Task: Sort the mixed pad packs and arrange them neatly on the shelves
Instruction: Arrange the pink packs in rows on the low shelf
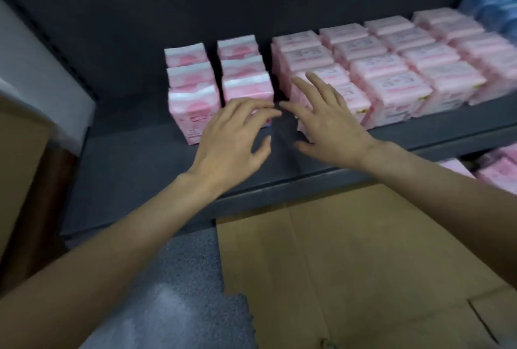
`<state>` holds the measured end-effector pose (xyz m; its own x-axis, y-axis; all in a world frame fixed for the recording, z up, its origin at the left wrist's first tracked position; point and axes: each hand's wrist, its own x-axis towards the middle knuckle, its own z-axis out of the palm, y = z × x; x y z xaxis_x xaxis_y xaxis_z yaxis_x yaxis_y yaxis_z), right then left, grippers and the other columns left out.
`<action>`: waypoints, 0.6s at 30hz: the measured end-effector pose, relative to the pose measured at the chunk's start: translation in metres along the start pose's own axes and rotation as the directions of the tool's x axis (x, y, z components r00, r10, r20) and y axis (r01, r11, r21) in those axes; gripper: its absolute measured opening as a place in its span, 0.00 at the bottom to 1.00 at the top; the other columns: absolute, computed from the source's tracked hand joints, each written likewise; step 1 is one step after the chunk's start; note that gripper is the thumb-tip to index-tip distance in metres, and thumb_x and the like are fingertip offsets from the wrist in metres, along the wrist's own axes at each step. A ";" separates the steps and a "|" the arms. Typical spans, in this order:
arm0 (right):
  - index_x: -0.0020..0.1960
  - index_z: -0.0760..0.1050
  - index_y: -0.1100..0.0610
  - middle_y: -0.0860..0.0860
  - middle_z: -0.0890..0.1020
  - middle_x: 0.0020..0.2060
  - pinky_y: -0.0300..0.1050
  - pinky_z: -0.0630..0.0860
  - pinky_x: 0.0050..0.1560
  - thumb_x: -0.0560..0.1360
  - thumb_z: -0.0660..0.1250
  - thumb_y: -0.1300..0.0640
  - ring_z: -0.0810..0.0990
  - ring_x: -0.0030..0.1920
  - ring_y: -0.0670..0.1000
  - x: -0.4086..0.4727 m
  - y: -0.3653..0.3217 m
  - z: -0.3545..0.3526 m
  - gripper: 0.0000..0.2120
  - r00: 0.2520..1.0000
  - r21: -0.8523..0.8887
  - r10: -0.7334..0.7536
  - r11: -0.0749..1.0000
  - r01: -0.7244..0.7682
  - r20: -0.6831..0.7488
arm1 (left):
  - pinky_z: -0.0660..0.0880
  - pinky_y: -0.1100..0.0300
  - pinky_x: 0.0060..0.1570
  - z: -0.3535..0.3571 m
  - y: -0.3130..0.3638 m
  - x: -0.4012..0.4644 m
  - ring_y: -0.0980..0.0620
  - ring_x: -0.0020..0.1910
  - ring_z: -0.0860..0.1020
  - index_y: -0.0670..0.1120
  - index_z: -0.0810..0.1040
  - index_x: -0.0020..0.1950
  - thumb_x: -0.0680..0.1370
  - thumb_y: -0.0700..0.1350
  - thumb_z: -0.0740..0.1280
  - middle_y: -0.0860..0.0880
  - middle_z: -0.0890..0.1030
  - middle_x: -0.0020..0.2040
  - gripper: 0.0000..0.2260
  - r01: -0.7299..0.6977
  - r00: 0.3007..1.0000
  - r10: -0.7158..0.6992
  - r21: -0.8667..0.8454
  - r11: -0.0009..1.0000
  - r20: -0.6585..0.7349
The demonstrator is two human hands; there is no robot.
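Pink pad packs stand in rows on a dark grey shelf [134,158]. Two columns of taller pink-and-white packs [190,108] stand on the left, and several rows of flatter pink packs [391,69] fill the right. My left hand [235,139] hovers with spread fingers in front of the second tall column [247,88], its fingertips near the front pack. My right hand [321,116] lies with straight fingers against the front-left flat packs [349,97]. Neither hand holds anything. The image is blurred by motion.
Blue packs [495,10] sit at the shelf's far right end. More pink packs [498,167] lie on a lower shelf at the right. A flattened cardboard box [349,264] covers the floor below the shelf, and another cardboard piece [19,167] stands at the left.
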<state>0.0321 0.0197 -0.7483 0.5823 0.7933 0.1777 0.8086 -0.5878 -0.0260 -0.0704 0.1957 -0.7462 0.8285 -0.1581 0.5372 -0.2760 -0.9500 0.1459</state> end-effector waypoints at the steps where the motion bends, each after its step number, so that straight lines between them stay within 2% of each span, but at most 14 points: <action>1: 0.70 0.67 0.56 0.60 0.55 0.76 0.61 0.54 0.71 0.69 0.73 0.53 0.48 0.76 0.62 -0.027 0.007 -0.004 0.32 1.000 0.013 0.001 1.000 -0.001 0.006 | 0.73 0.52 0.56 0.005 0.018 0.001 0.46 0.57 0.75 0.44 0.79 0.60 0.75 0.43 0.65 0.48 0.80 0.57 0.14 -0.068 0.998 0.068 -0.055 0.996 -0.016; 4: 0.62 0.73 0.57 0.61 0.65 0.71 0.62 0.66 0.65 0.69 0.74 0.54 0.61 0.72 0.63 -0.118 0.029 -0.010 0.24 0.996 0.067 0.071 0.995 -0.075 0.063 | 0.74 0.56 0.51 0.029 0.074 0.004 0.49 0.50 0.78 0.45 0.81 0.55 0.76 0.41 0.64 0.50 0.82 0.50 0.10 -0.230 0.971 0.238 -0.225 0.947 0.008; 6: 0.63 0.73 0.54 0.58 0.71 0.67 0.59 0.74 0.60 0.70 0.73 0.52 0.71 0.66 0.61 -0.175 0.043 -0.012 0.23 0.975 0.113 0.162 0.977 -0.180 0.152 | 0.75 0.58 0.47 0.051 0.107 0.008 0.51 0.47 0.79 0.47 0.82 0.53 0.76 0.42 0.64 0.51 0.83 0.47 0.10 -0.294 0.943 0.327 -0.304 0.906 0.065; 8: 0.66 0.70 0.49 0.52 0.73 0.65 0.51 0.76 0.57 0.73 0.69 0.49 0.75 0.61 0.55 -0.221 0.055 -0.014 0.23 0.932 0.148 0.280 0.936 -0.319 0.231 | 0.76 0.57 0.45 0.075 0.134 0.015 0.51 0.47 0.79 0.48 0.81 0.54 0.76 0.45 0.62 0.52 0.83 0.47 0.11 -0.317 0.909 0.387 -0.344 0.884 0.158; 10: 0.68 0.67 0.45 0.47 0.74 0.63 0.46 0.74 0.56 0.76 0.64 0.46 0.75 0.60 0.50 -0.269 0.072 -0.015 0.22 0.852 0.131 0.407 0.874 -0.468 0.329 | 0.77 0.55 0.47 0.102 0.165 0.026 0.51 0.51 0.78 0.49 0.78 0.59 0.77 0.48 0.62 0.52 0.81 0.50 0.13 -0.272 0.863 0.397 -0.375 0.886 0.311; 14: 0.69 0.64 0.44 0.44 0.73 0.65 0.36 0.67 0.53 0.78 0.60 0.44 0.73 0.60 0.46 -0.350 0.102 -0.008 0.21 0.712 -0.005 0.519 0.810 -0.587 0.472 | 0.70 0.55 0.60 0.163 0.221 0.052 0.50 0.65 0.67 0.51 0.63 0.73 0.78 0.52 0.65 0.49 0.70 0.67 0.26 -0.146 0.712 0.277 -0.250 0.957 0.645; 16: 0.70 0.63 0.44 0.44 0.72 0.66 0.35 0.66 0.54 0.78 0.60 0.43 0.73 0.62 0.46 -0.380 0.114 0.000 0.21 0.653 -0.025 0.554 0.772 -0.635 0.517 | 0.69 0.53 0.62 0.195 0.242 0.064 0.47 0.68 0.64 0.49 0.59 0.75 0.76 0.51 0.67 0.47 0.65 0.71 0.30 -0.168 0.679 0.251 -0.187 0.968 0.690; 18: 0.70 0.63 0.43 0.45 0.72 0.65 0.37 0.67 0.56 0.77 0.62 0.42 0.72 0.62 0.47 -0.399 0.122 0.012 0.23 0.644 -0.021 0.565 0.760 -0.649 0.515 | 0.67 0.51 0.65 0.221 0.249 0.073 0.46 0.71 0.61 0.48 0.58 0.76 0.75 0.46 0.68 0.46 0.61 0.74 0.32 -0.282 0.678 0.272 -0.100 0.954 0.683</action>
<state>-0.1003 -0.3667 -0.8343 0.8752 0.2611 -0.4072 0.2348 -0.9653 -0.1143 0.0294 -0.1120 -0.8541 0.8194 -0.5492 -0.1641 -0.5456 -0.8351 0.0705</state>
